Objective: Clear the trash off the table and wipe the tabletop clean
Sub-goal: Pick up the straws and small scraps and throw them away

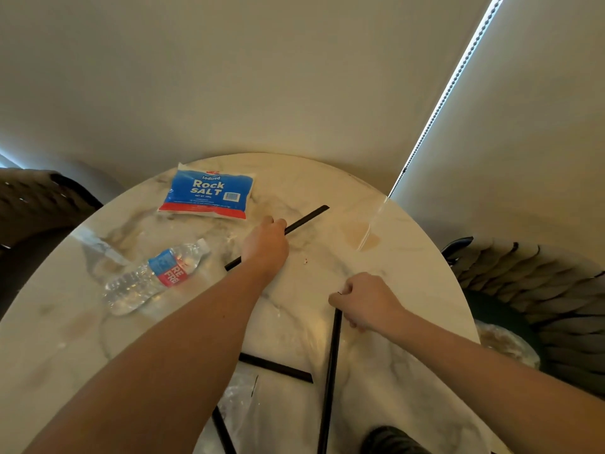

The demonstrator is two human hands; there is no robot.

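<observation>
Left hand (266, 240) fingers clamped on long black straw (306, 218); right hand (365, 301) fingers clamped on second black straw (331, 371). Lift both clear of round marble desk (409, 263), avoid lying clear plastic bottle (154, 276).

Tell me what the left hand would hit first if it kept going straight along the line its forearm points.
Probably nothing on the table. The left hand, gripping a black straw, points up and slightly right; the marble tabletop ahead looks bare to its far rim. The rock salt bag sits left of that line, though depth is unclear.

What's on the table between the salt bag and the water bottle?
Nothing: in the head view, only bare marble tabletop lies between the rock salt bag and the water bottle.
</observation>
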